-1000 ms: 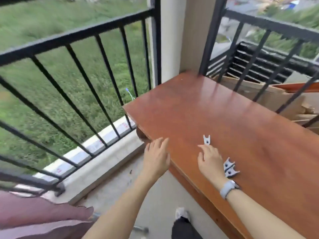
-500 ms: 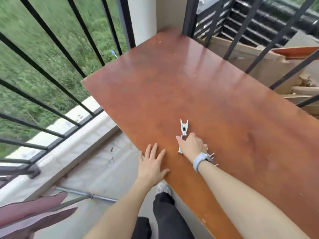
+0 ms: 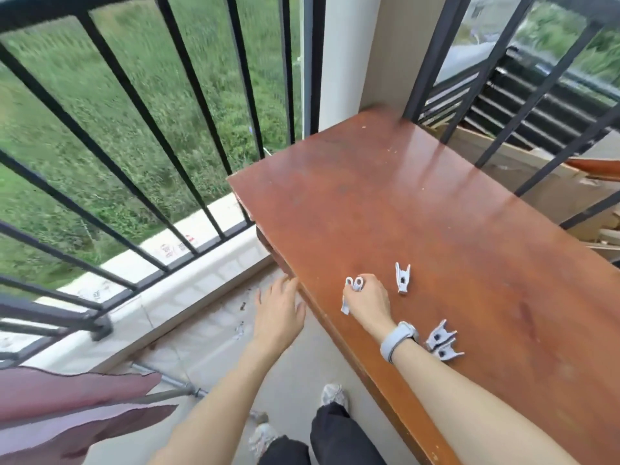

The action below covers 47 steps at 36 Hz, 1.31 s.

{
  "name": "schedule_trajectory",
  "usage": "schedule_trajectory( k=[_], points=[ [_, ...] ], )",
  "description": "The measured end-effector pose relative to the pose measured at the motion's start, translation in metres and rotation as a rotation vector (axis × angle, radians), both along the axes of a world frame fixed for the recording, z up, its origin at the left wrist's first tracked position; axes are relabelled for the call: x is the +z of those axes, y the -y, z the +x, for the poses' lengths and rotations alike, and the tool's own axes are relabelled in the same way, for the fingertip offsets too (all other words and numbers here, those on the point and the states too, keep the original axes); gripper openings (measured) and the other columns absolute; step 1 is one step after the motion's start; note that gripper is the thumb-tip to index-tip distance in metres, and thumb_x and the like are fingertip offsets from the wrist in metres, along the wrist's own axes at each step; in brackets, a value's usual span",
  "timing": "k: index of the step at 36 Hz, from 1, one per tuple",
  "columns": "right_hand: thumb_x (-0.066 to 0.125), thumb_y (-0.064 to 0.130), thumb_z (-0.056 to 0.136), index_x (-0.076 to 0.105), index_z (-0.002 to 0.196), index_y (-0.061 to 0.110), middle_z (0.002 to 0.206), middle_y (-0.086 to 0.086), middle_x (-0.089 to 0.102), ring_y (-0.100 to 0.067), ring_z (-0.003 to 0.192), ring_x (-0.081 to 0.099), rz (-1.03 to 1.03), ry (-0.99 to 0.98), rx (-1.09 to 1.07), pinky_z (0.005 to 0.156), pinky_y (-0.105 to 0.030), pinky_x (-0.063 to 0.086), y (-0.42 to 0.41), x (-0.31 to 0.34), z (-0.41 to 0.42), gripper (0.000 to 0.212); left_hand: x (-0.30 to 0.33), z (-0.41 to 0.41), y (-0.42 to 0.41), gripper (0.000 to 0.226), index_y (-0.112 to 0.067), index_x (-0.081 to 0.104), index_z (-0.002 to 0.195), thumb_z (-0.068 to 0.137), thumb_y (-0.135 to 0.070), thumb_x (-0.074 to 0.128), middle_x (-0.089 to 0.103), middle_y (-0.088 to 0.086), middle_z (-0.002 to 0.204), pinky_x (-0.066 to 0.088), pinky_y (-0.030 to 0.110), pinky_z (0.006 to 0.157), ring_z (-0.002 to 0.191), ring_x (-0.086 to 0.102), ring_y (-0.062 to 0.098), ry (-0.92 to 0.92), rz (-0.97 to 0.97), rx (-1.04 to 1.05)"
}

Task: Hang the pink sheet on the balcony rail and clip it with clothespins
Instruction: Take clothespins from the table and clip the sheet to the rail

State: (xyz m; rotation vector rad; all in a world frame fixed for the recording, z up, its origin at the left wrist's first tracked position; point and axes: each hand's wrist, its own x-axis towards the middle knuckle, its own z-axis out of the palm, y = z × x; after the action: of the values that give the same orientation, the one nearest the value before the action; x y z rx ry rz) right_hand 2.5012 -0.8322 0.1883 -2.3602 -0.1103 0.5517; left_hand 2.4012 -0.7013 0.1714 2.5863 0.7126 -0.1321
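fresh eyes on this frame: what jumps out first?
The red-brown wooden table fills the right half, with the right hand at its near edge gripping a white clothespin; three more clothespins lie loose on the tabletop close by. The left hand hangs open just off the table edge. The black balcony rail sweeps across the left, with the pink sheet in the bottom-left corner.

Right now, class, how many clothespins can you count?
4: one in the right hand, one loose beyond it, two by the wrist. Others may be hidden.
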Motion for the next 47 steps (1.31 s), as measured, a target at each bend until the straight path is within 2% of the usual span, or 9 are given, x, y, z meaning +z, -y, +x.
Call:
schedule_trajectory(
  k=[3, 7, 13, 17, 25, 31, 37, 42, 47],
  points=[
    [0.051, 0.015, 0.077, 0.055, 0.066, -0.001, 0.048, 0.005, 0.046, -0.010, 0.046, 0.041, 0.138, 0.025, 0.065, 0.049, -0.028, 0.032, -0.036, 0.030, -0.018, 0.020, 0.033, -0.018, -0.040, 0.041, -0.016, 0.049, 0.126, 0.087, -0.024, 0.053, 0.047, 0.005, 0.134, 0.029, 0.047, 0.104, 0.123, 0.044, 0.025, 0.139, 0.098, 0.086],
    [0.056, 0.015, 0.084, 0.051, 0.097, 0.012, 0.078, 0.012, 0.052, -0.004, 0.069, 0.048, 0.380, 0.026, 0.151, 0.055, -0.006, 0.037, -0.088, 0.070, -0.053, 0.015, 0.086, -0.062, -0.085, 0.040, -0.010, 0.057, 0.118, 0.083, -0.026, 0.048, 0.057, 0.011, 0.121, 0.044, 0.045, 0.088, 0.111, 0.054, 0.031, 0.362, 0.200, 0.238],
    [0.058, 0.013, 0.085, 0.050, 0.104, 0.013, 0.089, 0.004, 0.057, -0.014, 0.085, 0.056, 0.665, -0.076, 0.358, 0.081, -0.033, 0.048, -0.169, 0.110, -0.111, 0.021, 0.156, -0.156, -0.122, 0.029, -0.009, 0.059, 0.110, 0.083, -0.019, 0.052, 0.061, 0.006, 0.105, 0.043, 0.032, 0.087, 0.099, 0.055, 0.021, 0.684, 0.375, 0.470],
    [0.053, 0.013, 0.090, 0.051, 0.100, 0.016, 0.084, 0.006, 0.056, -0.007, 0.078, 0.056, 0.790, -0.128, 0.542, 0.072, -0.014, 0.046, -0.212, 0.133, -0.148, 0.011, 0.177, -0.206, -0.137, 0.017, -0.012, 0.059, 0.099, 0.083, -0.018, 0.056, 0.058, 0.003, 0.093, 0.050, 0.033, 0.072, 0.083, 0.057, 0.020, 0.783, 0.455, 0.683],
    [0.056, 0.017, 0.083, 0.053, 0.095, 0.023, 0.090, -0.004, 0.059, -0.026, 0.086, 0.063, 0.884, -0.269, 0.882, 0.080, -0.038, 0.050, -0.276, 0.171, -0.195, 0.014, 0.219, -0.261, -0.143, 0.028, -0.020, 0.035, 0.080, 0.081, -0.027, 0.061, 0.044, 0.003, 0.073, 0.036, 0.030, 0.059, 0.064, 0.044, 0.021, 0.921, 0.819, 1.079],
    [0.047, 0.006, 0.087, 0.044, 0.109, 0.018, 0.090, -0.008, 0.051, -0.011, 0.068, 0.049, 0.912, -0.309, 1.162, 0.054, -0.016, 0.042, -0.335, 0.213, -0.224, 0.025, 0.239, -0.275, -0.143, 0.028, -0.014, 0.040, 0.085, 0.079, -0.017, 0.067, 0.052, 0.012, 0.079, 0.035, 0.023, 0.055, 0.074, 0.047, 0.020, 0.853, 1.057, 1.156],
    [0.067, 0.024, 0.081, 0.037, 0.130, 0.014, 0.108, -0.004, 0.046, -0.011, 0.096, 0.051, 0.856, -0.071, 1.418, 0.084, -0.022, 0.040, -0.386, 0.233, -0.256, 0.059, 0.238, -0.290, -0.151, 0.035, -0.004, 0.046, 0.101, 0.076, -0.013, 0.069, 0.053, 0.023, 0.100, 0.037, 0.038, 0.083, 0.099, 0.042, 0.030, 0.773, 1.153, 1.336],
    [0.061, 0.012, 0.083, 0.059, 0.105, 0.008, 0.098, -0.002, 0.059, -0.012, 0.090, 0.053, 0.850, 0.073, 1.382, 0.086, -0.030, 0.046, -0.399, 0.226, -0.265, 0.022, 0.239, -0.292, -0.143, 0.030, -0.001, 0.057, 0.100, 0.087, -0.027, 0.052, 0.061, 0.013, 0.091, 0.038, 0.012, 0.081, 0.085, 0.052, 0.013, 0.947, 0.925, 1.384],
    [0.058, 0.004, 0.085, 0.056, 0.088, 0.014, 0.080, 0.014, 0.056, 0.002, 0.074, 0.053, 1.042, 0.016, 1.459, 0.065, -0.007, 0.038, -0.352, 0.214, -0.260, 0.010, 0.241, -0.284, -0.138, 0.021, -0.005, 0.063, 0.073, 0.088, -0.017, 0.055, 0.048, -0.012, 0.069, 0.031, 0.000, 0.066, 0.064, 0.040, -0.003, 0.958, 0.908, 1.220]
  ],
)
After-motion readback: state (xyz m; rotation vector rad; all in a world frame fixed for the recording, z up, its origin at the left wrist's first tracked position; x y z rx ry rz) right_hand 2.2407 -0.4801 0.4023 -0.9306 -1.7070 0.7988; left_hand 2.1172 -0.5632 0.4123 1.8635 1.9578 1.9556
